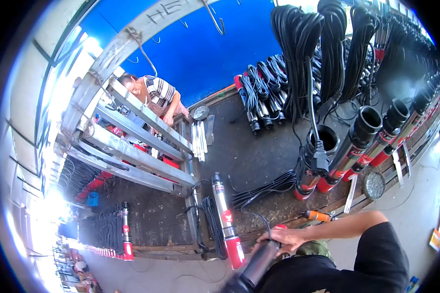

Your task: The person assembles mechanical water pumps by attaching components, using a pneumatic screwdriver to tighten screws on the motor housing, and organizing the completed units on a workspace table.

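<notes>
My right hand [284,238] reaches in from the right below a short black sleeve. Its fingers close around a dark, cylindrical submersible pump [261,261] held slantwise in front of my body. A red end [281,226] shows just beyond the hand, and the lower end is smeared by motion. A thin black cable runs from the bench to the hand. My left hand is not distinguishable. Just left of the held pump, a steel and red pump [224,215] lies at the bench's front edge, with a coiled black cable [212,227] beside it.
Upright pumps [359,132] with cable bundles [296,53] crowd the right of the dark bench [239,141]. A metal rack with hooks [132,132] stands left. Behind it, a person in a striped shirt [161,95] bends forward. An orange-handled tool [318,216] lies at the front edge.
</notes>
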`<state>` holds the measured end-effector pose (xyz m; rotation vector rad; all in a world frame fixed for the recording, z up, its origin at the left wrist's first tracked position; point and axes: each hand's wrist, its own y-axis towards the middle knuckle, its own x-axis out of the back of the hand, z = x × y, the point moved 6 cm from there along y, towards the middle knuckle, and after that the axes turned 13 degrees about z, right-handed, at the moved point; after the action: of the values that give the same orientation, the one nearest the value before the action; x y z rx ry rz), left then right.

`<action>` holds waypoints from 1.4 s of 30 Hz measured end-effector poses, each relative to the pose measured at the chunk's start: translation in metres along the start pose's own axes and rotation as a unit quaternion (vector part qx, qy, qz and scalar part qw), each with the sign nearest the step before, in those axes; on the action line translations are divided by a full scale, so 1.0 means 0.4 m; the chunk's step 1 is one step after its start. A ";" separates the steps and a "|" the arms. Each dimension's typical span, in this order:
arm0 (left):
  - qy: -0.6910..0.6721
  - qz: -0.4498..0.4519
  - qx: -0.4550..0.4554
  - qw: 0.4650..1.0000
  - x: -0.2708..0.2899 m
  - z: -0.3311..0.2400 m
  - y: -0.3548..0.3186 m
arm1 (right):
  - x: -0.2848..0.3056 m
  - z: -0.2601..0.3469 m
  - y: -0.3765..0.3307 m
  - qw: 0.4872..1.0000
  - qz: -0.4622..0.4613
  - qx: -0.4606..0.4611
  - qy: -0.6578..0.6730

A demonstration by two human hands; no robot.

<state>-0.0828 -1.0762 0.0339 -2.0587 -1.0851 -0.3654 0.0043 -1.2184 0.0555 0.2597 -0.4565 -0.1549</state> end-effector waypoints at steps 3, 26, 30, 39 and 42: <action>-0.166 -0.148 -0.124 0.967 0.119 -0.011 0.018 | 0.050 -0.045 0.011 0.981 -0.156 -0.113 -0.011; -0.298 -0.041 0.036 0.953 -0.011 0.245 0.374 | -0.088 -0.388 -0.143 0.765 -0.328 -0.392 0.391; -0.293 -0.017 0.055 0.954 0.026 0.211 0.380 | -0.099 -0.391 -0.148 0.778 -0.314 -0.333 0.430; -0.227 -0.056 0.062 0.970 0.017 0.242 0.375 | -0.081 -0.365 -0.154 0.781 -0.268 -0.297 0.479; -0.156 -0.060 0.106 0.980 0.036 0.183 0.378 | -0.080 -0.399 -0.154 0.814 -0.265 -0.364 0.366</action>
<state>0.0393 -1.0657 -0.0817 -1.9033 -1.3754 0.0196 0.0428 -1.2369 -0.1133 -0.3285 0.4798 -0.7321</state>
